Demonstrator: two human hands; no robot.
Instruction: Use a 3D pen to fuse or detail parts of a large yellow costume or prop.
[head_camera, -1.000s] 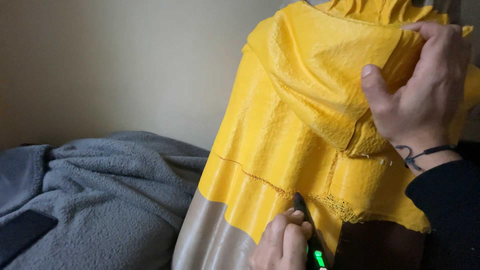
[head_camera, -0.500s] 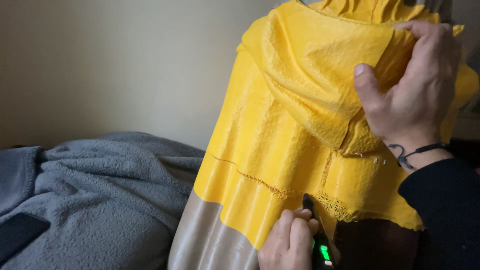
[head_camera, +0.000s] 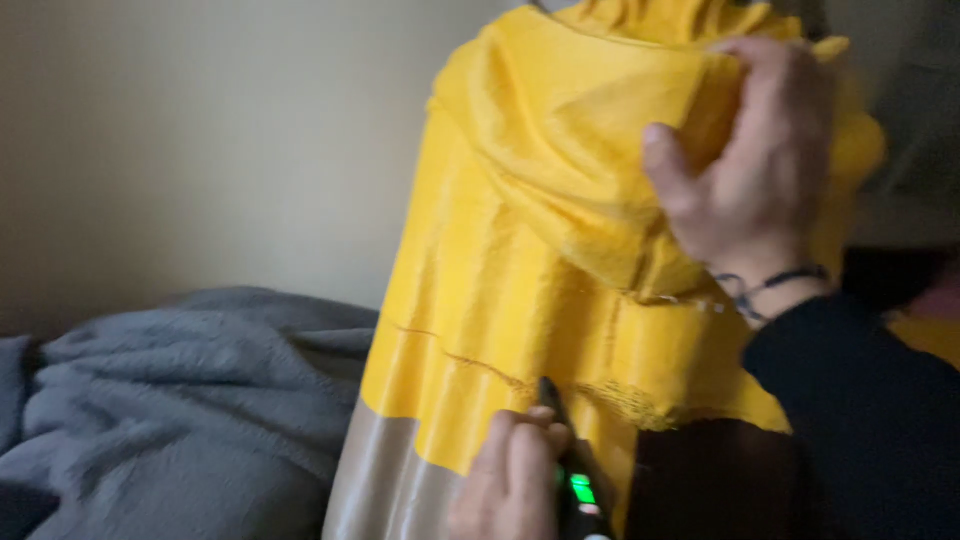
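The only display in view is the small green-lit rectangle (head_camera: 582, 489) on the dark handheld device (head_camera: 570, 460) gripped in my left hand (head_camera: 510, 480), at the bottom edge of the head view. It sits on the side of the device's body, just right of my fingers. It is too blurred to resolve further. No packages, labels or signs appear.

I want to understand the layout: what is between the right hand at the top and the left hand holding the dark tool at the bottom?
In the head view, only yellow fabric spans from right hand to left hand with its dark tool.
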